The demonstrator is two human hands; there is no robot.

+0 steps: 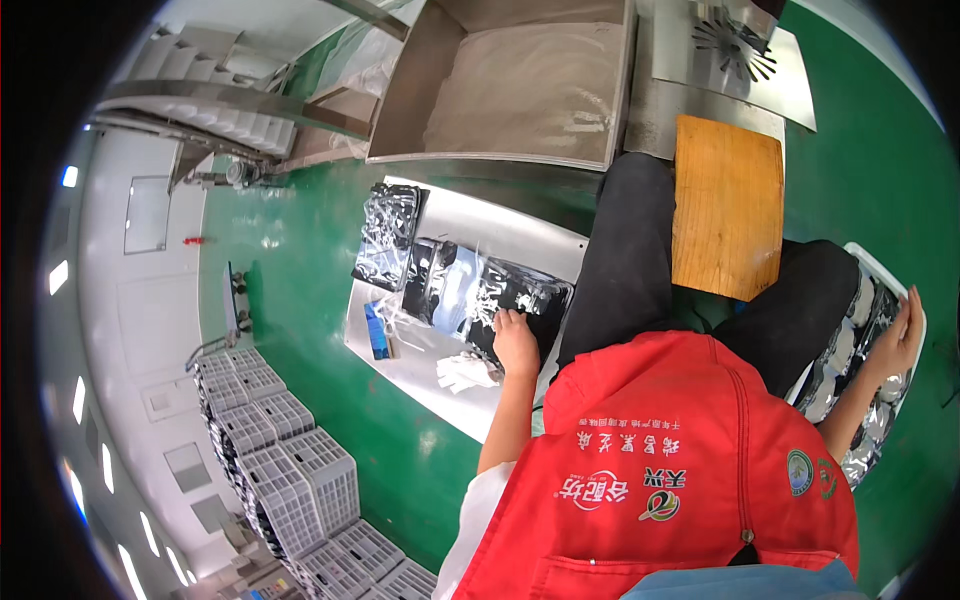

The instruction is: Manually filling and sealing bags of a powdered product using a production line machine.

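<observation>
My left hand (516, 343) rests with bent fingers on a pile of black plastic bags (529, 304) on a low metal table (442, 409). Whether it grips a bag cannot be seen. White cotton gloves (469, 373) lie just left of that hand. Another stack of glossy black bags (388, 236) sits at the table's far left end. On my right side, my right hand (896, 341) is at the outer edge of a white crate (921, 319), fingers extended and apart. Clear-and-black filled packs (844, 356) fill the crate; my forearm partly covers them.
A blue packet (377, 330) and white plastic strips (401, 319) lie on the table. A wooden board (727, 206) stands between my knees, before a large steel bin (517, 90) and metal machine parts (731, 52). Stacked white crates (300, 480) line the green floor (315, 262) at left.
</observation>
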